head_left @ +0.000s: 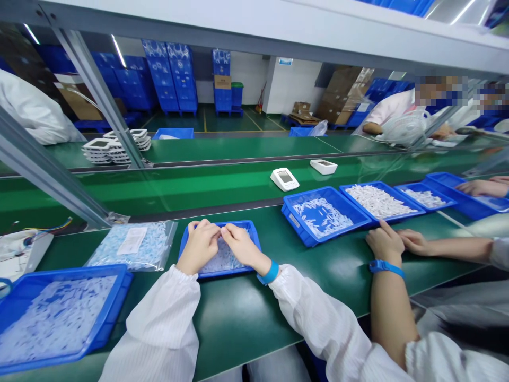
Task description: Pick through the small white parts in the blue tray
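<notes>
Fingers (204, 225) curled close together, the left hand (201, 247) and right hand (240, 246) hung over the small blue tray (226, 273) of pale pieces (226, 258), though I couldn't tell whether they pinched one.

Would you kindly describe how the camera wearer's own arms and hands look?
The left sleeve and right sleeve are loose, white and finely striped, gathered at the ends. The left hand and right hand are ungloved. A blue wristband is worn on the right; none shows on the left.
</notes>
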A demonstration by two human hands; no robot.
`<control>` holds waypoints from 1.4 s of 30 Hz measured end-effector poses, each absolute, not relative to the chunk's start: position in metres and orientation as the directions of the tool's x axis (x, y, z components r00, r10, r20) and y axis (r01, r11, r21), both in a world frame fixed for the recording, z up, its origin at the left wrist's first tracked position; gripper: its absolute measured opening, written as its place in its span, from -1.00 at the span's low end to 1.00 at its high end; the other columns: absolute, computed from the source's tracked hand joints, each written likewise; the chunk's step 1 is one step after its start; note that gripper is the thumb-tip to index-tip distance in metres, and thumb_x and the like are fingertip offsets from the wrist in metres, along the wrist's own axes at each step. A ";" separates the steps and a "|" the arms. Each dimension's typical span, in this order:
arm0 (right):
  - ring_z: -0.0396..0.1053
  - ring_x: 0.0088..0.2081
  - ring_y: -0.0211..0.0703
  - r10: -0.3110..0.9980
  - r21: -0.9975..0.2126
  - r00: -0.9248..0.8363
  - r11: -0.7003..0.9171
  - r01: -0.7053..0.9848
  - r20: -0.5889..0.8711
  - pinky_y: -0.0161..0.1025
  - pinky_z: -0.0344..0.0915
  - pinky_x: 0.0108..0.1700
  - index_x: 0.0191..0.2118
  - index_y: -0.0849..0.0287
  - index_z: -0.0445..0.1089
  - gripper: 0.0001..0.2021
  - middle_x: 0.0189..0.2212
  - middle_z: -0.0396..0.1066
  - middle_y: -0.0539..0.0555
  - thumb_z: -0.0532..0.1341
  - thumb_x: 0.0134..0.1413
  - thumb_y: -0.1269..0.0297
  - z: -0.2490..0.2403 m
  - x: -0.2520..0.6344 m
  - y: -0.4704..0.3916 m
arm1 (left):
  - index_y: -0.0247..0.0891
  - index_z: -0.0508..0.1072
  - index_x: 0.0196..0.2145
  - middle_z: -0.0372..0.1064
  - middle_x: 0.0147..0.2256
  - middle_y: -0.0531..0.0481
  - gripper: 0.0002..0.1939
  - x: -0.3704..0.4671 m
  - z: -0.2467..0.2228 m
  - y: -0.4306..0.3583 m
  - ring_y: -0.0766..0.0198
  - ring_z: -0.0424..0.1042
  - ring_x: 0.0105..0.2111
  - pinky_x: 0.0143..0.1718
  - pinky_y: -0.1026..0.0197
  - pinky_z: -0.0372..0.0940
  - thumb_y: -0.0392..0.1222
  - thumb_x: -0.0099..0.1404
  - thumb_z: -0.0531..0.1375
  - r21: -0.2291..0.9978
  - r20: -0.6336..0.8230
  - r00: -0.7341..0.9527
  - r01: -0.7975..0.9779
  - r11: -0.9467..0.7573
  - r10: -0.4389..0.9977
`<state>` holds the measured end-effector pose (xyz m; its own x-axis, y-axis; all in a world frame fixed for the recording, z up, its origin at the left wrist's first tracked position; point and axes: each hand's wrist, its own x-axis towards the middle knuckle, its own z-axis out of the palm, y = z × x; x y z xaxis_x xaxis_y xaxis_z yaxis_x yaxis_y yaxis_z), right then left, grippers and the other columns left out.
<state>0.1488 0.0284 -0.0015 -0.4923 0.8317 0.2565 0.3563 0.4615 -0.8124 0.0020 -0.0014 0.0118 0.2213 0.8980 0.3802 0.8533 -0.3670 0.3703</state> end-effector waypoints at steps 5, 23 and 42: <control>0.13 -0.50 -0.29 0.851 -0.820 -0.415 0.470 0.327 0.322 -0.35 -0.01 -0.43 -0.49 0.16 0.13 -0.71 -0.57 0.13 -0.07 -0.04 0.27 0.21 0.002 0.152 0.028 | -0.17 0.41 -0.42 0.45 -0.39 0.05 -0.81 0.003 0.013 -0.002 0.19 0.28 -0.25 -0.10 0.01 -0.02 -0.27 0.25 0.02 0.374 0.409 0.215 0.847 -0.378 0.887; 0.29 -0.39 -0.15 0.758 -0.537 0.301 0.076 0.840 0.579 -0.11 0.04 -0.09 -0.48 0.22 0.37 -0.67 -0.53 0.38 0.08 -0.03 0.19 0.25 0.053 0.247 0.071 | -0.16 0.49 -0.37 0.39 -0.14 -0.09 -0.78 -0.005 -0.003 0.002 0.07 0.25 -0.06 -0.06 -0.07 0.01 -0.21 0.24 0.04 0.229 0.422 0.126 0.943 -0.240 0.898; 0.26 -0.27 -0.11 0.676 -0.069 -0.690 0.725 0.685 0.258 -0.09 -0.01 -0.03 -0.40 0.30 0.38 -0.84 -0.38 0.37 0.16 0.07 0.00 0.58 0.001 0.173 0.029 | -0.19 0.50 -0.24 0.22 0.08 -0.15 -0.64 -0.005 -0.007 -0.001 -0.09 0.10 0.07 -0.02 -0.18 0.04 -0.44 0.08 0.03 0.180 0.367 0.042 0.977 -0.115 0.929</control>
<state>0.1733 0.0293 0.0011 -0.6903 0.6762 0.2576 0.6847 0.7255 -0.0694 -0.0054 -0.0010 -0.0067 0.0418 0.9292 0.3671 0.9768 -0.1152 0.1804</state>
